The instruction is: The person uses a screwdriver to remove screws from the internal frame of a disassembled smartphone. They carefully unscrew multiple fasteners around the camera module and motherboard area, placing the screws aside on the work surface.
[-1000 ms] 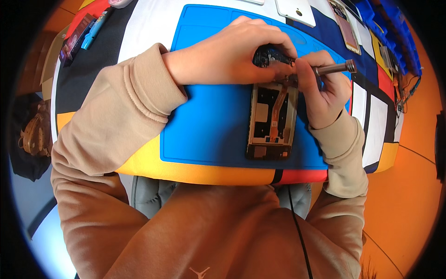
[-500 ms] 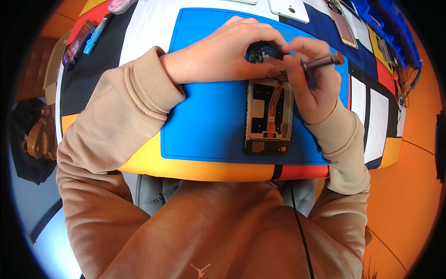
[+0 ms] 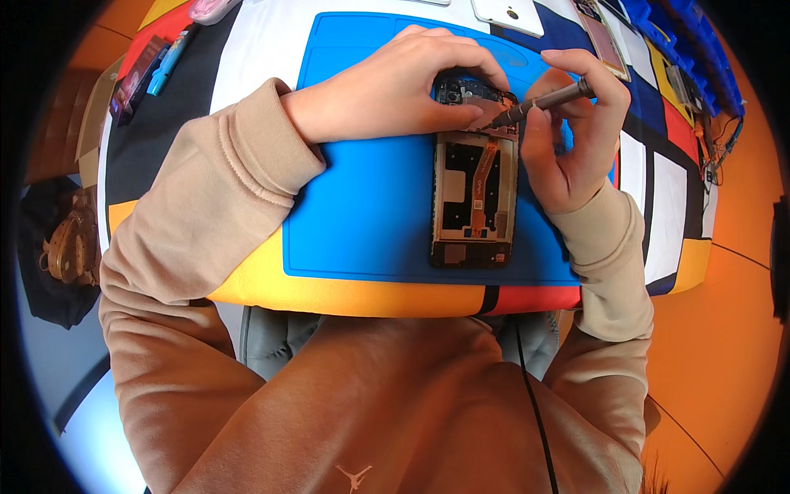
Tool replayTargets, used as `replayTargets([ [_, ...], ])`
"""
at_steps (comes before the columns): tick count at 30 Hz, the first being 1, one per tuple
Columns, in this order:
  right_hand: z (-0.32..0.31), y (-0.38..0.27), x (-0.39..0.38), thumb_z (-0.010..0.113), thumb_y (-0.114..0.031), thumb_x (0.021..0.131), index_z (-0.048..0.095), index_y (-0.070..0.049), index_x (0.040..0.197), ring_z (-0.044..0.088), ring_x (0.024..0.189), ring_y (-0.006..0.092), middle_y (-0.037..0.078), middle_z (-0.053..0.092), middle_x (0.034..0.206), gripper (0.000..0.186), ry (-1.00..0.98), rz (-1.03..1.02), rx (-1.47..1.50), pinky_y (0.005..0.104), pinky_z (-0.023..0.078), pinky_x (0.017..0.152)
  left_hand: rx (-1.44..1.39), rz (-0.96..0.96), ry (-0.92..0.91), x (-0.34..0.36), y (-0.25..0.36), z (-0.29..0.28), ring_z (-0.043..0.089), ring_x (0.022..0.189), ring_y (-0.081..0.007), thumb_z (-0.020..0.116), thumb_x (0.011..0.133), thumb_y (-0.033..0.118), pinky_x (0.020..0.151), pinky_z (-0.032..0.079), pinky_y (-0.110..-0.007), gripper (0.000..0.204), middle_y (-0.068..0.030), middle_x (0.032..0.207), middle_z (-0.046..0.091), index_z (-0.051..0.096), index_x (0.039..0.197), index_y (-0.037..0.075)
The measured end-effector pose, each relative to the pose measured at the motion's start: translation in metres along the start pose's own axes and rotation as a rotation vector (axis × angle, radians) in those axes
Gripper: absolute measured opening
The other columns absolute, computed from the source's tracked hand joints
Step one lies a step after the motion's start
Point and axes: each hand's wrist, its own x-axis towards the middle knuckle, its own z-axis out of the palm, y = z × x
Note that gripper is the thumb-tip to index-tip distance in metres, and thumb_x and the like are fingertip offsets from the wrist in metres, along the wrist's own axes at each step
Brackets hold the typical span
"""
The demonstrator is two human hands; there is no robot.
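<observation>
An opened smartphone [image 3: 476,193] lies upright in line with me on a blue mat [image 3: 370,214], its inner frame and an orange ribbon cable [image 3: 484,185] bare. My left hand [image 3: 395,90] is closed around its far part, fingers past the far edge and thumb pressed on a metal plate near the circuit board. In my right hand [image 3: 580,136], a grey screwdriver [image 3: 550,100] is pinched at a slant. Its tip points down at the plate, close to my left thumb; whether it touches a screw is too small to tell.
Beyond the mat lie a white phone [image 3: 506,16] and another phone part [image 3: 605,37]. Blue bins [image 3: 671,41] stand at the far right, with loose cables [image 3: 720,148] beside them. At the far left are a blue marker [image 3: 170,62], a dark box [image 3: 136,82] and a pink item [image 3: 212,10].
The screwdriver has tilted and its shaft now shows over the plate. My right forefinger has lifted and my right hand has opened out somewhat. My left hand keeps its hold.
</observation>
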Motion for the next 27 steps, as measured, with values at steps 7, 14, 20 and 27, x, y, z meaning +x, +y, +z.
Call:
replayTargets([
  [7,0.002,-0.008,-0.003,0.061,0.009,0.092,0.038,-0.001,0.132,0.045,0.063,0.0059,0.004,0.054,0.081,0.047,0.001,0.058,-0.208,0.02,0.031,0.054,-0.011,-0.034,-0.034,0.0,0.0,0.0,0.059,0.116,-0.0253,0.076,0.09,0.011,0.107,0.041,-0.04,0.035,-0.0046,0.12,0.066,0.067,0.123,0.016],
  [14,-0.002,-0.004,0.015,0.066,0.006,0.09,0.04,-0.004,0.127,0.059,0.099,0.0213,0.021,0.062,0.12,0.046,0.0,-0.204,-0.302,0.0323,0.045,0.09,-0.016,-0.021,-0.012,0.001,0.0,0.0,0.059,0.117,-0.0239,0.076,0.09,0.012,0.109,0.038,-0.04,0.032,-0.0038,0.119,0.067,0.068,0.121,0.015],
  [20,0.003,-0.002,0.018,0.066,0.007,0.088,0.041,-0.006,0.117,0.059,0.111,0.0263,0.022,0.06,0.128,0.041,0.06,-0.116,-0.225,0.0372,0.043,0.1,0.038,0.036,0.043,0.001,0.002,-0.001,0.064,0.106,-0.0261,0.077,0.089,0.017,0.099,0.047,-0.04,0.026,-0.0071,0.111,0.07,0.071,0.114,0.012],
  [27,0.014,-0.001,0.018,0.066,-0.002,0.085,0.046,-0.005,0.099,0.06,0.102,0.0283,0.025,0.059,0.116,0.025,0.16,-0.086,-0.125,0.0411,0.047,0.093,0.063,-0.027,-0.029,0.0,0.003,-0.003,0.058,0.117,-0.0233,0.076,0.09,0.013,0.11,0.036,-0.04,0.034,-0.0035,0.122,0.067,0.068,0.123,0.015],
])
